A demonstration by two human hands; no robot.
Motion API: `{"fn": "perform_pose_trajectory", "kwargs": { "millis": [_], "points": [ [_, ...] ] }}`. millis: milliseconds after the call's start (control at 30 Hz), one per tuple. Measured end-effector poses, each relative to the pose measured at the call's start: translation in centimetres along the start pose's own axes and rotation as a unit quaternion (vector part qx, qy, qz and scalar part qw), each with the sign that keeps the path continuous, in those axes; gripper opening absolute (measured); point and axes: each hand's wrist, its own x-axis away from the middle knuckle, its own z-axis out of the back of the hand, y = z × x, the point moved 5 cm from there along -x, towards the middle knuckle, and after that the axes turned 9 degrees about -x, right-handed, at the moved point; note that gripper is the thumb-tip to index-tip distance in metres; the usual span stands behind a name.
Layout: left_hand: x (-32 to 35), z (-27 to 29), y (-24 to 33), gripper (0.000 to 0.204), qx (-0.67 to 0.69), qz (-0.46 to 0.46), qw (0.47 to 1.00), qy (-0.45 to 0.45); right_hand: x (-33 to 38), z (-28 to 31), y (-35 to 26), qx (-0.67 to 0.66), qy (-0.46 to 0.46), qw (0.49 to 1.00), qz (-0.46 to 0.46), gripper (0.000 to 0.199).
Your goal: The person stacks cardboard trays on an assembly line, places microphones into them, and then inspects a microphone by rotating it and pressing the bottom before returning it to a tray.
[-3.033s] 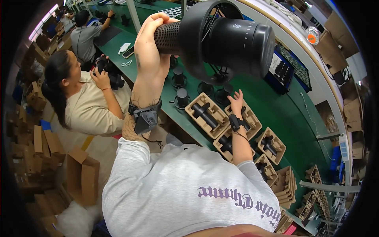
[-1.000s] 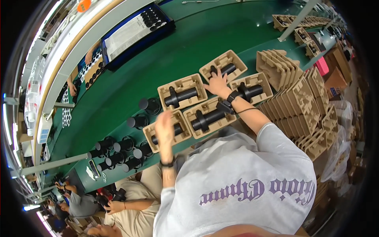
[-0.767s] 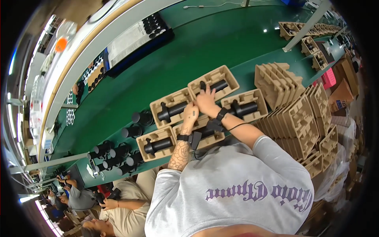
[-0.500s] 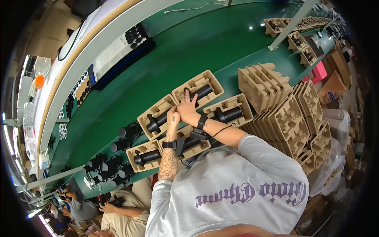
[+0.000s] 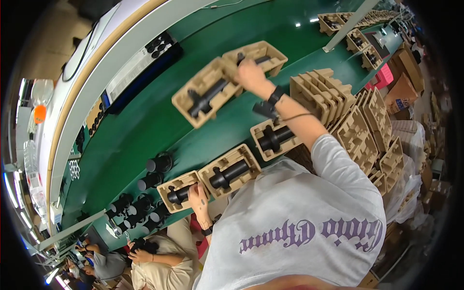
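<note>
My right hand (image 5: 250,76) reaches to the far side, its fingers curled down at the inner end of a tan moulded-pulp tray (image 5: 276,54) with a black tube-shaped part in it. A second pulp tray (image 5: 182,102), touching the first, carries a black scope-like tube (image 5: 207,99) with side knobs. Near me, my left hand (image 5: 197,197) has its fingers extended over one end of a small pulp tray (image 5: 175,209) and its black tube (image 5: 177,195). Beside it lie another loaded tray (image 5: 207,170) and a third (image 5: 261,131), partly hidden behind my right forearm.
Several nested pulp trays (image 5: 321,94) stand to the right, with more stacks (image 5: 355,145) behind my arm. Black cylinders (image 5: 159,163) stand along the near left edge of the green table (image 5: 145,128). A co-worker (image 5: 162,261) sits at the lower left. A metal post (image 5: 350,24) rises at far right.
The two far trays have shifted away from me across the table with my right hand. My left hand has left them and come back to the small near tray.
</note>
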Motion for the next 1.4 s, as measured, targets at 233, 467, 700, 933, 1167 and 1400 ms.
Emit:
{"fn": "perform_pose_trajectory", "kwargs": {
  "millis": [233, 467, 700, 933, 1167, 1400],
  "points": [
    [2.8, -4.0, -0.2, 0.045, -0.152, 0.066, 0.984, 0.057, -10.9, -0.3, 16.8, 0.098, -0.061, 0.991, -0.071, 0.025],
    [2.3, -6.2, 0.8, 0.026, -0.205, 0.075, 0.974, 0.064, -8.6, -2.3, 35.7, 0.062, -0.112, 0.939, -0.319, 0.036],
    [2.4, -5.1, 1.2, 0.027, -0.210, 0.103, 0.971, 0.047, -9.4, -5.7, 37.6, 0.031, -0.042, 0.966, -0.253, 0.031],
    [2.4, -5.4, 1.8, 0.028, -0.224, 0.119, 0.966, 0.054, -9.1, -6.0, 40.9, 0.012, -0.007, 0.983, -0.185, 0.030],
    [2.5, -6.1, 0.9, 0.027, -0.211, 0.097, 0.971, 0.052, -8.5, -2.3, 45.6, 0.111, -0.061, 0.943, -0.307, 0.036],
    [2.4, -5.5, 1.5, 0.028, -0.225, 0.125, 0.965, 0.054, -8.2, -4.9, 33.7, 0.021, -0.091, 0.989, -0.116, 0.065]
  ]
}}
